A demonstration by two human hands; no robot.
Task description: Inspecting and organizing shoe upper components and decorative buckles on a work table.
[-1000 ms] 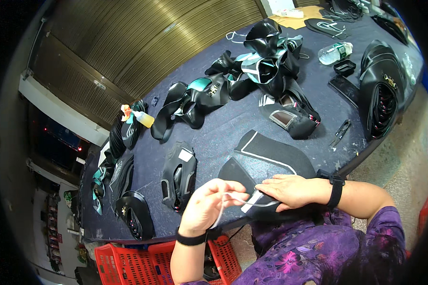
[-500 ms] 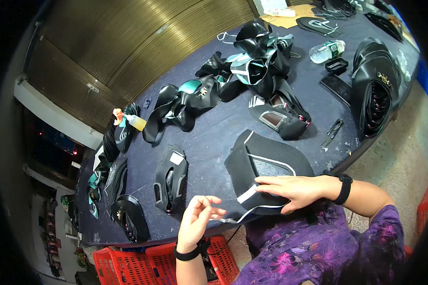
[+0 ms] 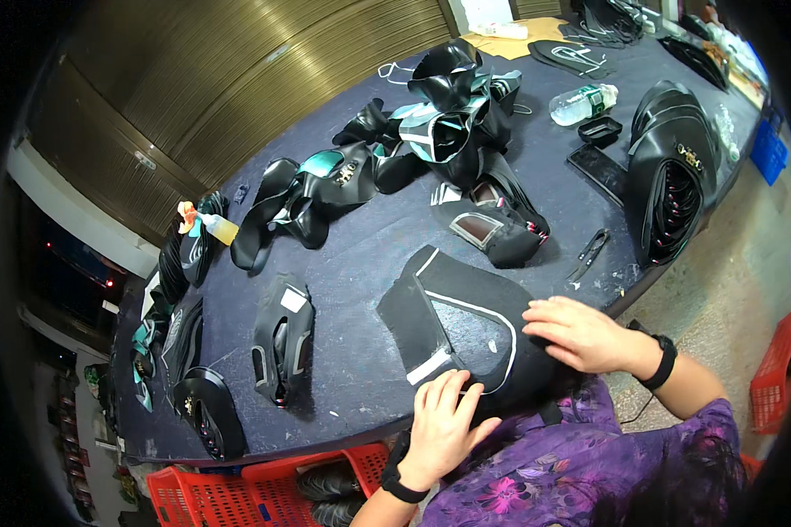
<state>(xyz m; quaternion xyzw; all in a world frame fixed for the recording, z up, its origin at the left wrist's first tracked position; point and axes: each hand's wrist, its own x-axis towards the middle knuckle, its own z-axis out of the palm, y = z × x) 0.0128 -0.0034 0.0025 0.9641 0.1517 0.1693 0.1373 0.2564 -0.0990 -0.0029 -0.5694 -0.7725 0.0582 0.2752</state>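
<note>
A black shoe upper piece (image 3: 404, 312) with white edging lies spread near the table's front edge, a white patch at its lower left. The edging (image 3: 479, 307) curves around an opening through which the table shows. My left hand (image 3: 448, 426) rests with fingers stretched and slightly apart along the piece's near edge, touching it beside the patch. On the piece's right side lies my right hand (image 3: 580, 334), fingers extended, also touching it. Neither hand appears to grip anything. The piece's near right part is partly hidden by my hands and body.
Left of the piece lies a folded black upper (image 3: 281, 342). Beyond are stacked uppers (image 3: 492, 220), black scissors-like snips (image 3: 589, 255), a phone (image 3: 598, 171), a water bottle (image 3: 580, 105) and a large upper stack (image 3: 672, 176). Red crates (image 3: 202, 496) stand below the front edge.
My left hand has moved right from beside the piece, letting go of a loose white strip, onto its near edge. My right hand has shifted toward the piece's right side. The view has shifted slightly.
</note>
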